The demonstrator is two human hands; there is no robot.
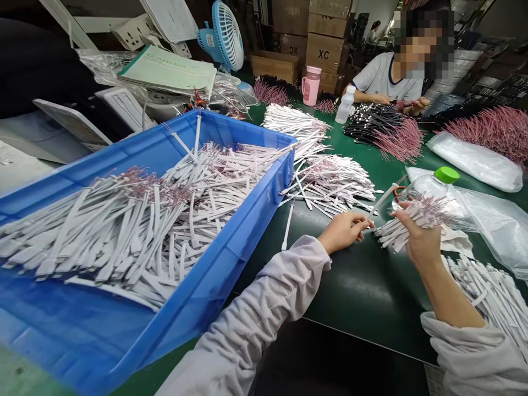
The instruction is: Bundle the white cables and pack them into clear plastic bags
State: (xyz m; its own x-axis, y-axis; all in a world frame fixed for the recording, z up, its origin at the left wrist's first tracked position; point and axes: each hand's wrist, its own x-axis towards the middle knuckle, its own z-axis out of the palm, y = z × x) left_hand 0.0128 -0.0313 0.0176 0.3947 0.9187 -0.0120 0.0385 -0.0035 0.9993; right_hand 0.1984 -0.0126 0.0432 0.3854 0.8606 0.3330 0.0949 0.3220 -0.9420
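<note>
- The single head camera looked forward and down across the green table (330, 291).
- It viewed from the wearer's side: sleeves (264, 302) entered from below, the left hand (344, 231) and right hand (423, 239) near, right of centre.
- The blue bin (231, 261) filled the near left; a co-worker (381, 74) and cartons (325, 52) showed farther off, along the top.

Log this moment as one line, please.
left hand: pinching single white cable | right hand: gripping white cable bundle | blue bin: white cables inside | green table: white cable pile
</note>
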